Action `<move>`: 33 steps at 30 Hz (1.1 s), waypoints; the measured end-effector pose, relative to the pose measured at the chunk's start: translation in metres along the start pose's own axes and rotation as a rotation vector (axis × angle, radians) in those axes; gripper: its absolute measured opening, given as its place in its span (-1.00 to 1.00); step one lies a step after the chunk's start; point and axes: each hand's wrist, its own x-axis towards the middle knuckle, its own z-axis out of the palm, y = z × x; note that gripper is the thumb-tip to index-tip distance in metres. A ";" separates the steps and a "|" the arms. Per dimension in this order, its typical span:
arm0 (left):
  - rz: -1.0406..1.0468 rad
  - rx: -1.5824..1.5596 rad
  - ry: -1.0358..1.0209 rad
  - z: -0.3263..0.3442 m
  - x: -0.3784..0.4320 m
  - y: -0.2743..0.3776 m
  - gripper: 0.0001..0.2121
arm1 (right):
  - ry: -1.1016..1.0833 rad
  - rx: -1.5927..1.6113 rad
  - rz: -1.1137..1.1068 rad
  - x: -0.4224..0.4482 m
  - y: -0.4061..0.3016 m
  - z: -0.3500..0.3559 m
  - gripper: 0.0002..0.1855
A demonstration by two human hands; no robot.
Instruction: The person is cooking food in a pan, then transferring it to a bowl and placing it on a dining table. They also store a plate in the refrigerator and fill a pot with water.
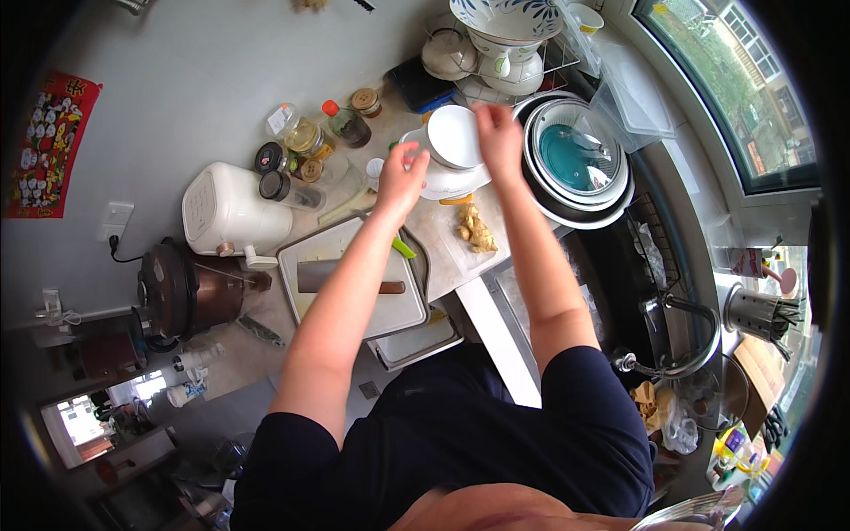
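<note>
A white bowl (pixel 455 136) rests on a larger white dish (pixel 448 180) near the back of the counter. My left hand (pixel 402 176) is just left of the bowl, fingers apart, holding nothing. On the other side, my right hand (pixel 498 136) is blurred beside the bowl's right edge; whether it touches the rim is unclear. Nearer me, a cleaver (pixel 322 275) lies on a white cutting board (pixel 372 318), partly hidden by my left forearm. A green vegetable piece (pixel 403 248) lies at the board's upper right. Ginger root (pixel 475 229) sits on a clear tray (pixel 465 264) between my forearms.
Seasoning jars and bottles (pixel 348 126) stand at the back left, beside a cream appliance (pixel 232 209). Nested basins with a glass lid (pixel 578 156) stand right of my right hand. Stacked bowls (pixel 508 20) fill a wire rack behind. The sink's faucet (pixel 697 338) is at the right.
</note>
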 end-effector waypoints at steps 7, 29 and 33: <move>-0.097 -0.259 -0.173 0.050 0.119 0.107 -0.59 | -0.208 0.725 0.564 0.119 -0.001 0.007 -0.64; -0.177 -0.341 -0.181 0.087 0.202 0.175 -0.94 | -0.542 0.987 0.636 0.094 0.001 -0.050 -0.78; -0.159 -0.387 -0.181 0.075 0.191 0.178 -0.92 | -0.507 0.965 0.656 0.026 0.002 -0.110 -0.74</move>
